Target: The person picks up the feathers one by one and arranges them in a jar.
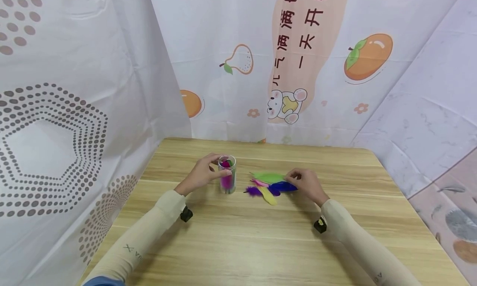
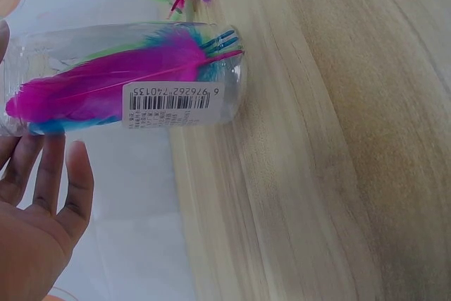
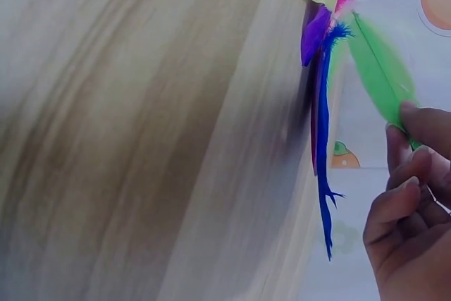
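Clear glossy plastic jar (image 1: 227,174) with paper barcode label (image 2: 169,98); soft matt feathers (image 1: 270,183); smooth matt wood-grain table (image 1: 261,240).

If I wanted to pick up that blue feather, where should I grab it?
Probably by the thin bare quill end of the blue feather, nearest the right hand. It lies flat on the table among other feathers, so pinch from above at that right-side end.

Right hand (image 3: 412,209) touching green feather (image 3: 380,75), blue feather (image 3: 323,153) beside
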`<action>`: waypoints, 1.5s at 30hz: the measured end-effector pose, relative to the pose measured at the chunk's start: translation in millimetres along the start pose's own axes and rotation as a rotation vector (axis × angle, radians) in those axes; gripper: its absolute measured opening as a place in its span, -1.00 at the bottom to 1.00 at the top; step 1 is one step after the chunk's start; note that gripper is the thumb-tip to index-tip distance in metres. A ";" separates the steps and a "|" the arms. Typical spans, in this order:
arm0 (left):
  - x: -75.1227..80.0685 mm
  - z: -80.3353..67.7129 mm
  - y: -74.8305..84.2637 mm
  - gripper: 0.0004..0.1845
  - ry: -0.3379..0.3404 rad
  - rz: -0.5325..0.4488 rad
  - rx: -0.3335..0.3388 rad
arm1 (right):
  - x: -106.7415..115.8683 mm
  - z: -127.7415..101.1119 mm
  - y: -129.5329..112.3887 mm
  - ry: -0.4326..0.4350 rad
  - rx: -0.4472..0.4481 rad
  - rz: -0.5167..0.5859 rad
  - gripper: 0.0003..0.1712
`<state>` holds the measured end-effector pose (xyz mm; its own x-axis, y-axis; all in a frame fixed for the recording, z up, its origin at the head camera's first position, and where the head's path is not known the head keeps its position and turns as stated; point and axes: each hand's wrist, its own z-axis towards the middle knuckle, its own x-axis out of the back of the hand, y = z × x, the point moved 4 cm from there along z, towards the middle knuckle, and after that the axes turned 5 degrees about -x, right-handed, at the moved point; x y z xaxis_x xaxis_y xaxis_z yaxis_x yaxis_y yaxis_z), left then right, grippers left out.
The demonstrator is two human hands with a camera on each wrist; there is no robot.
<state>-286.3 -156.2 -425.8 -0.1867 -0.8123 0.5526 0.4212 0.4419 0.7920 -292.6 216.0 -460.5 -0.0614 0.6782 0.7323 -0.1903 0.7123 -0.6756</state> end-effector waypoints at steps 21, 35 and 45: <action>0.3 -1.1 -0.1 -0.34 0.000 0.003 0.003 | 12.6 -2.5 -3.2 0.070 0.054 0.029 -0.74; -0.2 0.0 -1.8 -0.37 0.000 -0.008 0.009 | 19.1 2.2 -12.7 0.086 0.097 0.031 -0.67; 0.2 -0.8 -0.6 -0.35 -0.005 -0.007 0.031 | 22.1 4.3 -19.0 0.102 0.126 0.017 -0.72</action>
<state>-285.9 -157.0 -426.4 -0.1941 -0.8136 0.5481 0.3926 0.4476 0.8035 -294.6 216.7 -431.1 0.0325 0.7093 0.7041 -0.3119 0.6765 -0.6671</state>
